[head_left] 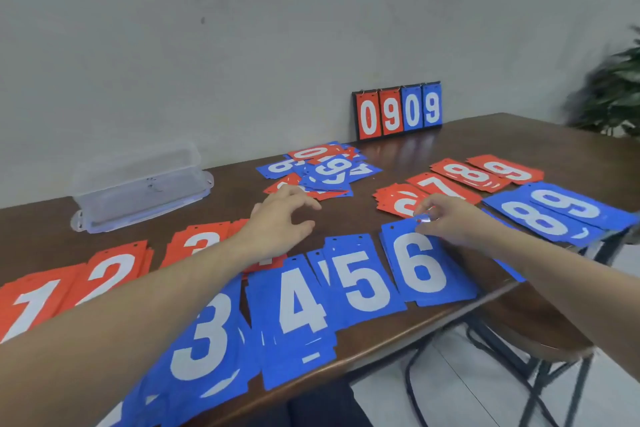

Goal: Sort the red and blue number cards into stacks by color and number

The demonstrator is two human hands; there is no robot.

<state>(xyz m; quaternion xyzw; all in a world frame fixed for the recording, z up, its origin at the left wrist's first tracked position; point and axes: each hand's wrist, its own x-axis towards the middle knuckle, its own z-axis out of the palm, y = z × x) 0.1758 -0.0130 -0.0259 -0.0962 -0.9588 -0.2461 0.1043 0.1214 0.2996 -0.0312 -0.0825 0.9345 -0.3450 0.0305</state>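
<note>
Head view: right hand pinches the top edge of the blue 6 stack, near the table front edge. Left hand hovers, fingers loosely spread, before the unsorted card pile, apparently holding nothing.

Red cards with white numbers, holes punched along top edge. Blue cards with white numbers too. Mixed red and blue pile at centre. Table dark brown, glossy. Scoreboard black frame, two red panels then two blue, white digits. Box clear plastic. Wall pale grey. Plant dark green.
</note>
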